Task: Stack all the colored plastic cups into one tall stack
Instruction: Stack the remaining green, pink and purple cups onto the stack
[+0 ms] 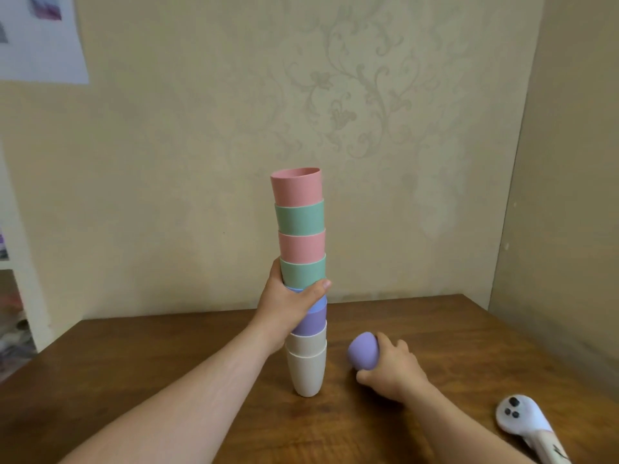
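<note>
The left hand (290,304) is wrapped around the middle of the stack (303,279), thumb across the front at the blue cup, forearm angled up from the near left corner of the tabletop (469,329). The stack stands near the middle of the tabletop, well back from the near edge. Just right of its base, the right hand (390,365) grips a loose purple cup (363,350) lying low, base toward the stack. Best to turn it mouth-up, lift it clear above the pink top cup (296,186), and lower it straight while the left hand steadies.
</note>
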Motion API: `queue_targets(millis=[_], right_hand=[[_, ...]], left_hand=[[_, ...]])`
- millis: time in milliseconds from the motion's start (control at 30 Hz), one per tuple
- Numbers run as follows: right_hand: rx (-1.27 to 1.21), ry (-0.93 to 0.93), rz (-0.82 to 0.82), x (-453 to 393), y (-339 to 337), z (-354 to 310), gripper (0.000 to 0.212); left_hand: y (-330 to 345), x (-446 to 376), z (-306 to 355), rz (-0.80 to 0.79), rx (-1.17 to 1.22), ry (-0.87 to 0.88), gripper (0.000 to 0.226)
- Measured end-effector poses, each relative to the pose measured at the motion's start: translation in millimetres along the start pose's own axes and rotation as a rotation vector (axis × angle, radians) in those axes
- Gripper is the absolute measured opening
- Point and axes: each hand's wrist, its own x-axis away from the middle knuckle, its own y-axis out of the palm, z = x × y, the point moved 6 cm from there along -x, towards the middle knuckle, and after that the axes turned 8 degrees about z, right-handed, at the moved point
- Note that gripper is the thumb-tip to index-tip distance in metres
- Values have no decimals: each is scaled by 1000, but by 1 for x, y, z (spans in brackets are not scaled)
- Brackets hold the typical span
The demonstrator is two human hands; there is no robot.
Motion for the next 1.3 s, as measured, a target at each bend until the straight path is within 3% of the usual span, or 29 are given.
queue_targets(millis=[133, 300, 500, 667, 800, 900, 1000, 1100, 1200, 1300], right_hand=[[-102, 21, 53, 0, 3, 7, 111], [-243, 49, 52, 7, 2, 9, 109], [-369, 53, 121, 19, 8, 6, 108], [-500, 88, 209, 25, 17, 8, 109], [-589, 134, 256, 29, 7, 4, 95], [-857, 96, 304, 13, -44, -25, 85], [-1026, -102, 449, 3, -145, -89, 67], [-1157, -295, 567, 8, -243, -157, 83], [-1173, -437, 491, 29, -298, -217, 93], [-968, -527, 368, 47, -302, -259, 84]], left_hand=[[-3, -4, 13, -40, -50, 14, 41], [4, -9, 32, -137, -24, 0, 77], [14, -22, 58, 39, 101, 66, 101], [18, -25, 57, 22, 50, 86, 70], [14, -27, 56, -19, 97, 94, 66], [16, -25, 56, -23, 83, 119, 72], [17, -25, 57, 6, 65, 137, 90], [17, -25, 58, 1, 60, 113, 84], [16, -25, 61, -17, 63, 78, 75], [15, -24, 62, -35, 67, 75, 79]])
